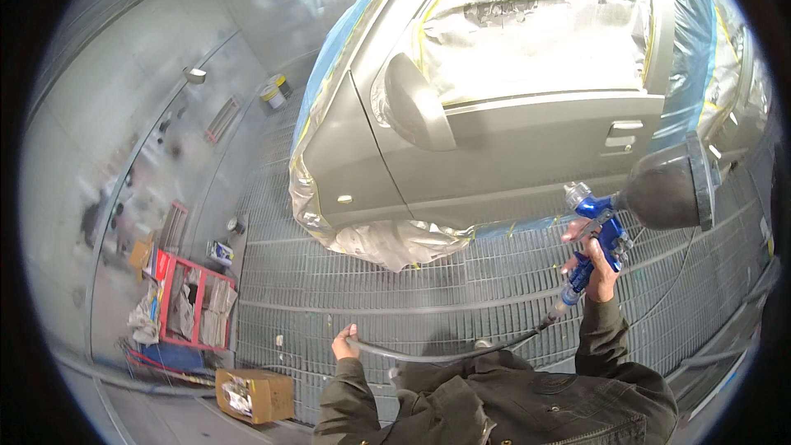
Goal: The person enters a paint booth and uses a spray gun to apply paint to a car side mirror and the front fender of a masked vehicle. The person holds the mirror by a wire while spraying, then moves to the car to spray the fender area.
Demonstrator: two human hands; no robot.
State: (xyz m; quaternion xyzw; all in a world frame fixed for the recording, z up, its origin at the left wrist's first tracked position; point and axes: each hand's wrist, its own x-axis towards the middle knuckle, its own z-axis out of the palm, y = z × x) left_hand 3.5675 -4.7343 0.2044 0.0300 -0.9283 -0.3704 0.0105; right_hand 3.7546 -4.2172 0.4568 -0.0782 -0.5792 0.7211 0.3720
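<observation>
My right hand (598, 269) is wrapped around the handle of a blue gravity-feed spray gun (609, 228). A dark paint cup (664, 188) sits on the gun and leans to the right. From the handle's lower end, an air hose (445, 356) curves across my front to my left hand (346, 343), which grips it. Before me stands a vehicle with a silver-beige door (525, 142), a door handle (624, 135) and a side mirror (417, 105). Masking paper (537, 37) covers its window, and blue masking film (692, 43) hangs behind the door. The gun is apart from the door panel.
Metal floor grating (383, 290) runs under the vehicle and me. Along the left wall stand a red rack (198, 306) with papers, a cardboard box (254, 394), a can (235, 224) and yellow-and-white buckets (272, 96). A thin line trails over the grating at right.
</observation>
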